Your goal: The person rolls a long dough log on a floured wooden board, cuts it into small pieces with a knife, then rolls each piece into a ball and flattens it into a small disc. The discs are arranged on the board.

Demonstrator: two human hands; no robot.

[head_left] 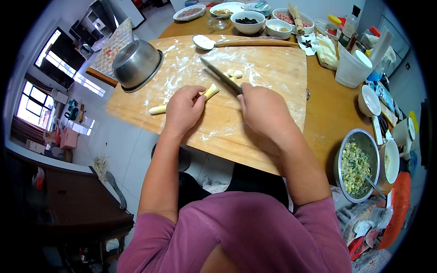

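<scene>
My left hand (185, 107) is closed around a long pale dough rope (157, 109) lying on the floured wooden board (150, 98); one end pokes out to the upper right of my fingers. My right hand (264, 107) grips the handle of a knife (216, 70), its dark blade angled up and to the left, to the right of the rope's end. A few cut dough pieces (235, 73) lie just beyond the blade, partly behind it.
An upturned steel bowl (135, 63) sits at the board's left; a flour dish (203, 42) and rolling pin (255, 43) lie along the back. Dishes (247, 20) line the far table edge; a bowl of chopped filling (353, 161) and containers (353, 68) are at the right.
</scene>
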